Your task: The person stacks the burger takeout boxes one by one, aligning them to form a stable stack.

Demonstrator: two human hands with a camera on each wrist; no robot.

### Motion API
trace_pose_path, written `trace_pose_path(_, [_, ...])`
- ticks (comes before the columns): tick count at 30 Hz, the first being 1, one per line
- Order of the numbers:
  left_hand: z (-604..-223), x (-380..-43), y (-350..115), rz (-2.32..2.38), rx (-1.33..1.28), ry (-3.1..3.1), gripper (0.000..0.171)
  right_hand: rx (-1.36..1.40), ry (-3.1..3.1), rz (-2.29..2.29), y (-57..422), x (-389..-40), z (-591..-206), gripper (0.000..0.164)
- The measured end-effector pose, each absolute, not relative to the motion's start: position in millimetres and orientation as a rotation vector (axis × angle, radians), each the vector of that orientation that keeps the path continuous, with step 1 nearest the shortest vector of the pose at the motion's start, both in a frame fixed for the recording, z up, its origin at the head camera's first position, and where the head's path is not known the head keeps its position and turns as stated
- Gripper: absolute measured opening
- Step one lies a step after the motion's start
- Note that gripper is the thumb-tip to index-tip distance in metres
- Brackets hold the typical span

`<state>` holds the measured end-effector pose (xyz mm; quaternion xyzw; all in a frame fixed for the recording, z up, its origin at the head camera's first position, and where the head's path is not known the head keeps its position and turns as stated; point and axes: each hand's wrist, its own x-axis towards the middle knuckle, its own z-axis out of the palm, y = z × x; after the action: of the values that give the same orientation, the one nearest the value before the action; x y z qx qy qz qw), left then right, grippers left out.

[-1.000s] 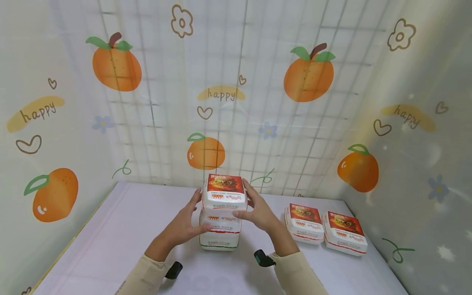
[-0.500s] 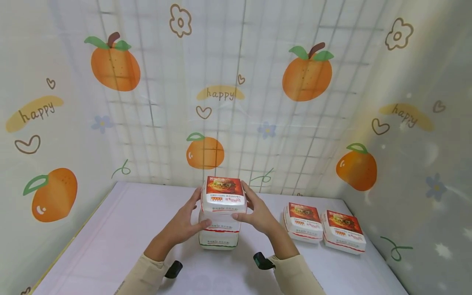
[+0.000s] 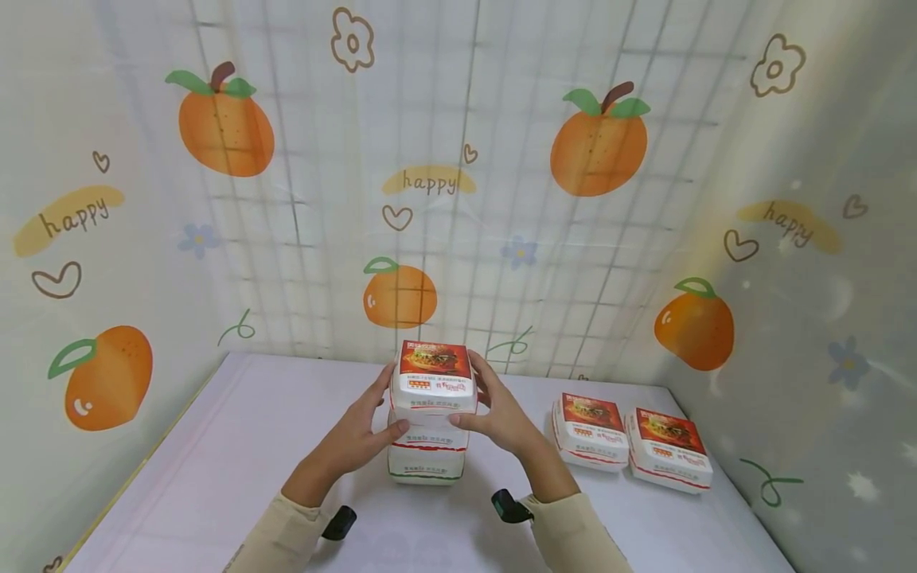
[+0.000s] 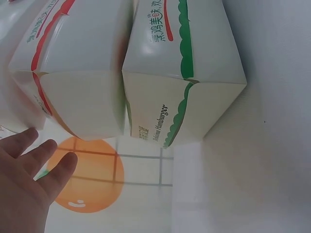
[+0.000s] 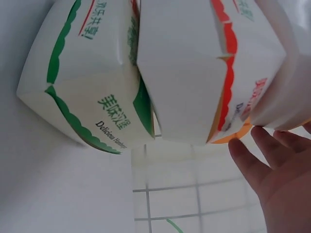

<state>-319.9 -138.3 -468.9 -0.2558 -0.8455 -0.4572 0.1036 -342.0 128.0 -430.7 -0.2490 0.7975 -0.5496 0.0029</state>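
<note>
Evidently, in the head view, the step in hand is squaring the top box [image 3: 433, 391] over the bottom box [image 3: 426, 466], with the middle box [image 3: 430, 439] between. The left hand [image 3: 351, 436] and right hand [image 3: 510, 418] hold the top box from both sides, each thumb at its front. The next move likely calls for an even, level release, so that nothing shifts. The top box is white, with a red burger picture on its lid. A fourth box [image 3: 589, 436] and a fifth box [image 3: 669, 454] lie well to the right of the bottom box.

In the left wrist view, the left hand's fingers are spread beside the top box; the middle box shows a scalloped red edge, the bottom box a green one.

In the right wrist view, the right hand's spread fingertips meet the top box; how hard they press cannot be told.
</note>
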Motion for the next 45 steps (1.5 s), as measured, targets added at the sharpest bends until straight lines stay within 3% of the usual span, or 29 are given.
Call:
trace_pose_path(16, [-468.3,-319.8,-138.8,-1.353,-0.776,-2.468,0.088,-0.768,2.516,-1.695,129.4,-342.3,-434.9,0.104])
trace_pose_path(26, [-469.1,-321.3,-139.4,-1.372,-0.746,-2.453,0.089,-0.789,2.470,-1.662,123.4,-321.1,-406.2,0.105])
trace_pose_path(45, [-469.0,-318.3,-140.0,-1.409,-0.658,-2.491,0.096,-0.812,2.426,-1.700,124.8,-320.0,-408.7,0.106])
